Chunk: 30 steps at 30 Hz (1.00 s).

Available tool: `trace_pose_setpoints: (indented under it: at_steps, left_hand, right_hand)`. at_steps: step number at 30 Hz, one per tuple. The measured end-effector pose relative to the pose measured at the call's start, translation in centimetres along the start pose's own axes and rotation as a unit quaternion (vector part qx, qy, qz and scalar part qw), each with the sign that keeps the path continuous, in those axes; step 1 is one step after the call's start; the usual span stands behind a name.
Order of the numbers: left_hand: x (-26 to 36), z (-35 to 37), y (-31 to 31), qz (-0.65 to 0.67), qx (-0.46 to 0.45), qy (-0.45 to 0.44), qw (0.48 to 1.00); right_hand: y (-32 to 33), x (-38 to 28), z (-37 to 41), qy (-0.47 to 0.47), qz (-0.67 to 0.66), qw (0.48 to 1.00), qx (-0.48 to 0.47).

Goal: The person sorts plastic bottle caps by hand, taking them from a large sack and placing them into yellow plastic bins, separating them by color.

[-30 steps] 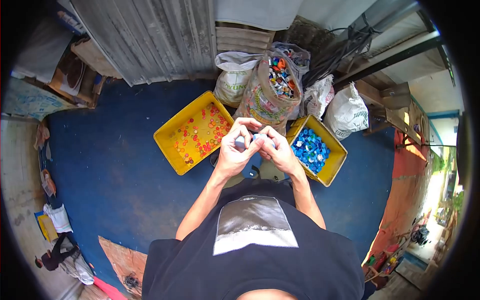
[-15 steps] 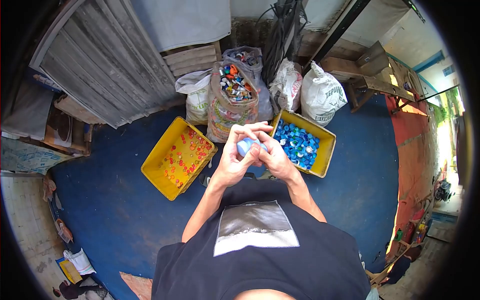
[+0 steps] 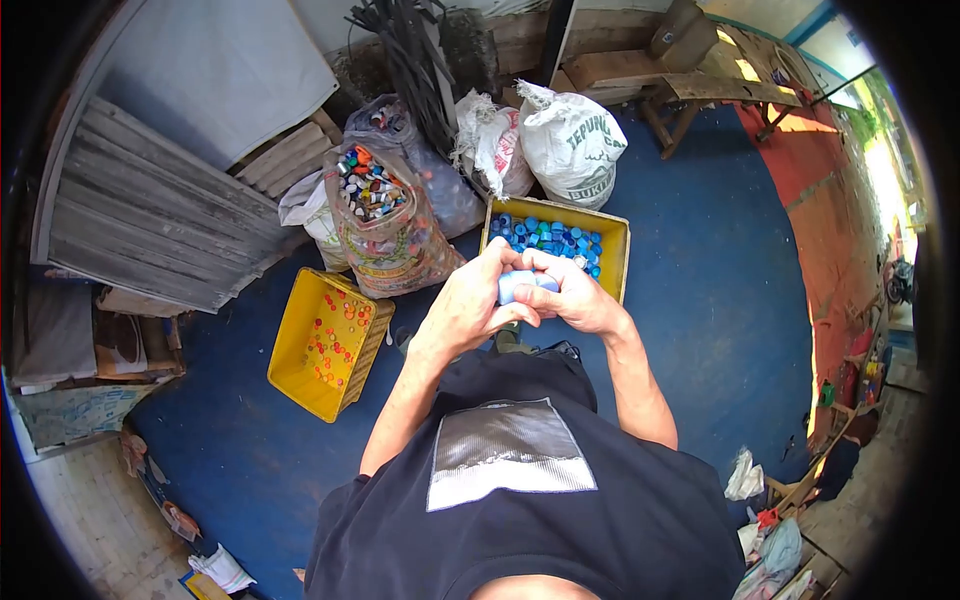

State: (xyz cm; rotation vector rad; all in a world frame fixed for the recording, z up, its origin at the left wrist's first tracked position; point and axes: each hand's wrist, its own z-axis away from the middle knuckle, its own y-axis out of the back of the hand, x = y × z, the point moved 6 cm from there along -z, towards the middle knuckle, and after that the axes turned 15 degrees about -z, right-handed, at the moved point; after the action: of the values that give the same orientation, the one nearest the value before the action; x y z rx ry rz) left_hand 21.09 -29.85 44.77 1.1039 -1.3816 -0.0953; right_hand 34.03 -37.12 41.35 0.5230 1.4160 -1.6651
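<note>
A light blue object (image 3: 514, 286), maybe a cap or stacked caps, is held between both hands in front of the dark shirt. My left hand (image 3: 465, 305) closes around its left side, fingers curled. My right hand (image 3: 575, 293) wraps its right side, with the thumb lying across it. Just beyond the hands, a yellow crate (image 3: 612, 240) holds many blue caps (image 3: 548, 237) and a few white and green ones. To the left stands another yellow crate (image 3: 290, 350) with red and orange caps (image 3: 335, 338) scattered on its bottom.
Behind the crates stand an open sack (image 3: 390, 250) of mixed caps, a white printed sack (image 3: 570, 145) and other sacks. Corrugated metal sheets (image 3: 150, 200) lean at the back left. A wooden bench (image 3: 700, 90) stands at the back right. The floor (image 3: 690, 290) is blue.
The view has turned to the right, so crates and sacks appear further left. Both hands still hold the light blue object, with the fingers placed differently around it.
</note>
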Motion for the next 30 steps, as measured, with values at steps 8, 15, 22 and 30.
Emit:
trace_pose_setpoints:
  at_steps: [8,15,22,30]
  left_hand:
    - [0.4,-2.5,-5.0,-0.064,-0.104,-0.054,0.991]
    - [-1.5,-3.3,-7.9,0.041,-0.048,0.007,0.998]
    - [-0.7,-5.4,-12.9,0.11,-0.132,0.046,0.984]
    - [-0.5,-8.8,-16.8,0.049,-0.145,-0.044,0.987]
  right_hand:
    - [4.6,-0.1,3.4,0.047,0.117,0.99,0.056]
    - [5.6,1.4,5.9,0.095,-0.078,0.976,0.18]
    - [9.0,2.5,6.3,0.233,-0.096,0.911,0.327]
    - [13.9,2.7,8.5,0.226,-0.176,0.89,0.355]
